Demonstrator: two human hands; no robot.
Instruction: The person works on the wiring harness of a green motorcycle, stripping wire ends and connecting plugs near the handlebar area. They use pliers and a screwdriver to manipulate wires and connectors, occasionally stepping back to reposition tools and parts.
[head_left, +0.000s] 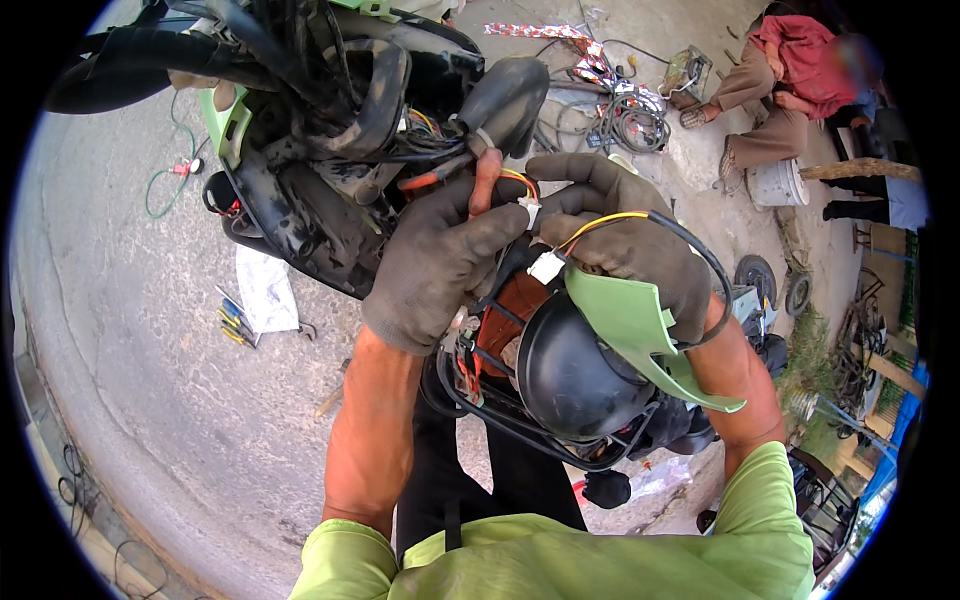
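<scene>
Both my hands wear dark grey work gloves and meet above a partly dismantled scooter. My left hand [425,260] is closed in a pinch at a small white wire connector [530,210] with yellow and red wires; one of its fingertips is bare. Against the same connector, my right hand [640,235] has its fingers curled in. A second white connector [546,267] hangs just below the right fingers, its yellow and black wires running into a black sleeve [705,250] that loops over that hand. Under the right hand lies a light green panel [625,310], beside a black round housing [575,370].
Black scooter bodywork [320,200] fills the upper left. Pliers and screwdrivers [235,325] lie by a white sheet [266,290] on the concrete. Coiled cables [630,120] are on the ground beyond. A seated person in a red shirt [800,60] is at upper right, near a white bucket [775,183].
</scene>
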